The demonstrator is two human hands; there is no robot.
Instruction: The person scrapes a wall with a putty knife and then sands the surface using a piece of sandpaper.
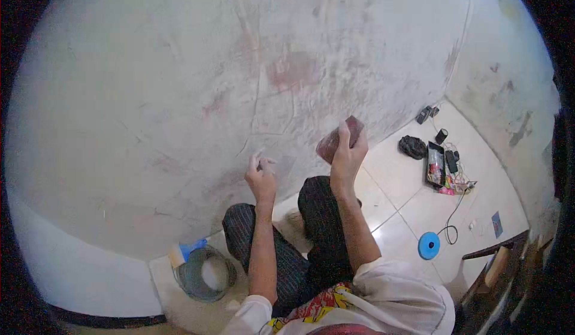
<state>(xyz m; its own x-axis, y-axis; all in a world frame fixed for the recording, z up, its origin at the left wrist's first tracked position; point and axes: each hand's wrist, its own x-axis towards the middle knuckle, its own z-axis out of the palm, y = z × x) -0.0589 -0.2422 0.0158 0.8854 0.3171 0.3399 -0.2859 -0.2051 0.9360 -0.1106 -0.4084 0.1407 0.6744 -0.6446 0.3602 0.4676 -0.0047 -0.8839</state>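
Note:
My right hand (pixel 347 161) grips a dark reddish-brown sheet of sandpaper (pixel 329 146), with the thumb laid over it, close in front of the wall (pixel 197 65). Lower and to the left, my left hand (pixel 261 180) is held near the wall with curled, whitish, dusty fingers; I cannot tell what is between them. Cracks, rough grey smears and reddish patches mark the wall around both hands.
A grey bucket (pixel 206 281) stands at my lower left, with a blue-handled paintbrush (pixel 188 251) across its rim. On the floor tiles at right lie a black tray (pixel 436 164), a black bundle (pixel 412 147), cables and a blue disc (pixel 429 246).

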